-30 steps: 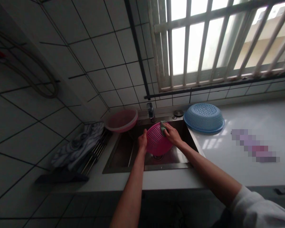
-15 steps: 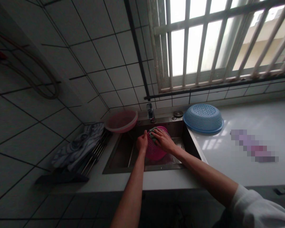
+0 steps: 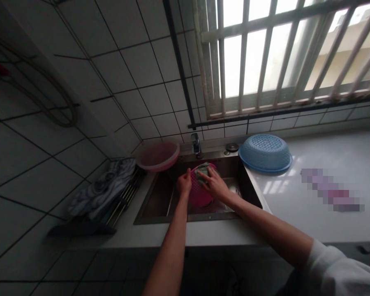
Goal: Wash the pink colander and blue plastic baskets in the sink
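A pink perforated plastic basket (image 3: pixel 200 194) is held tilted inside the steel sink (image 3: pixel 156 203). My left hand (image 3: pixel 184 183) grips its left rim, thumb up and fingers closed. Against the basket's upper part, my right hand (image 3: pixel 217 185) presses a grey-green cloth (image 3: pixel 202 172), its fingers over the fabric. Part of the cloth and the basket's right side are hidden behind my right hand. Behind the basket stands the faucet (image 3: pixel 195 144) at the sink's back edge.
A pink basin (image 3: pixel 158 156) rests at the sink's back left corner. To the right, a blue perforated basket (image 3: pixel 265 153) lies upside down on the white counter (image 3: pixel 314 152). Patterned cloths (image 3: pixel 101 189) hang over a metal rack on the left. A blurred purple-pink item (image 3: pixel 331 190) lies farther right.
My right hand has shifted slightly right and down on the basket, and more of the cloth shows. The basket has tilted a little. My left hand keeps its hold on the rim.
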A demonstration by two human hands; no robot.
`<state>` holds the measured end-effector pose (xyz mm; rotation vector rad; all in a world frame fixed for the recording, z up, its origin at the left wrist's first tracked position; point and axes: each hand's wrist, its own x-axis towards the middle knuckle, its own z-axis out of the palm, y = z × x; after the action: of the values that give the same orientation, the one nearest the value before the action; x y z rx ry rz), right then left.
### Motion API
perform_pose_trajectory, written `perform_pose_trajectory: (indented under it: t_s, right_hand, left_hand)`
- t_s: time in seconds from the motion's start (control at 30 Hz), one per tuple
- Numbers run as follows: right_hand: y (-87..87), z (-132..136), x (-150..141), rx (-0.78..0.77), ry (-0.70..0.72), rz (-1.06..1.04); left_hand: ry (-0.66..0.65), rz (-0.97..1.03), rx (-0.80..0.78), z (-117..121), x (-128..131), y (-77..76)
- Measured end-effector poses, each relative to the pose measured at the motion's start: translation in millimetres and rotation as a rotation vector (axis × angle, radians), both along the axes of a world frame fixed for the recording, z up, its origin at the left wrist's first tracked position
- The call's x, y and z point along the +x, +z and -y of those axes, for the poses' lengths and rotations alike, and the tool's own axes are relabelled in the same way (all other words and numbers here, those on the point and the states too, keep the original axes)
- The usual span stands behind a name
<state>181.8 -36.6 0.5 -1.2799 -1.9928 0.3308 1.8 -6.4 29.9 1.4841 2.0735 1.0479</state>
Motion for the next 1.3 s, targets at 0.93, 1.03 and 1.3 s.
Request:
perform_pose_trajectory:
  t_s: [0.93,1.03,1.3]
  right_hand:
    - [6.6,-16,18,0.069,0.201,-0.039]
    - [-0.3,-34,35,-0.043,0.060,-0.220]
    - [3.8,-14,20,0.082,0.099,-0.060]
  left_hand:
    - [-0.017,0.039,-0.017,3,3,2.6]
    - [-0.027,0.130,-0.004,0,3,-1.0]
    - [-0.118,0.270,0.064,-8,4,-9.9]
